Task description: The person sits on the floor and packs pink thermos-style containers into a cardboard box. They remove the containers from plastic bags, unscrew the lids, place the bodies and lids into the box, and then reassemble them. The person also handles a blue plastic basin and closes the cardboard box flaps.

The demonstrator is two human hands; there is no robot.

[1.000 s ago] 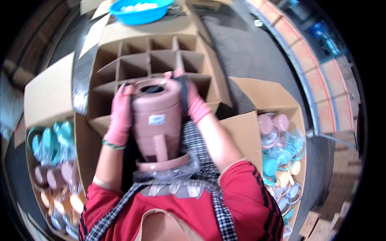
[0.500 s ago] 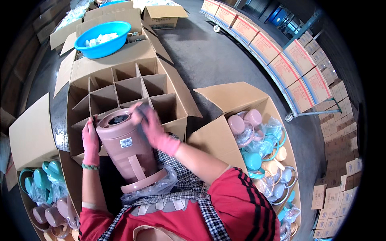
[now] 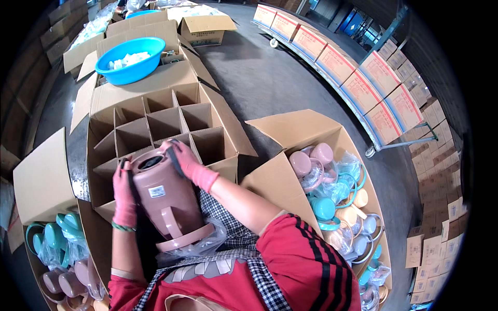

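A dusty-pink jug (image 3: 167, 199) leans tilted against my lap, its round opening (image 3: 149, 163) at the upper end. It has a side handle (image 3: 170, 222), a small white label and a wide pink ring (image 3: 185, 238) at the lower end, with clear plastic bunched beside it. Both hands wear pink gloves with dark palms. My left hand (image 3: 125, 189) is pressed along the jug's left side near the top. Fingers of my right hand (image 3: 187, 163) curl over the right of its rim. The dark inside of the opening shows little detail.
Ahead stands an open carton with cardboard dividers (image 3: 165, 124). Beyond it, a blue basin (image 3: 129, 59) holds white pieces. Open cartons of coloured lidded parts with loop handles, some in plastic, flank me at right (image 3: 324, 207) and left (image 3: 54, 233). A cart (image 3: 332, 85) carries closed boxes.
My right hand, blurred over the rim before, now rests steadier on its right side. My left hand has shifted slightly right and down along the jug. The whole view has moved a little.
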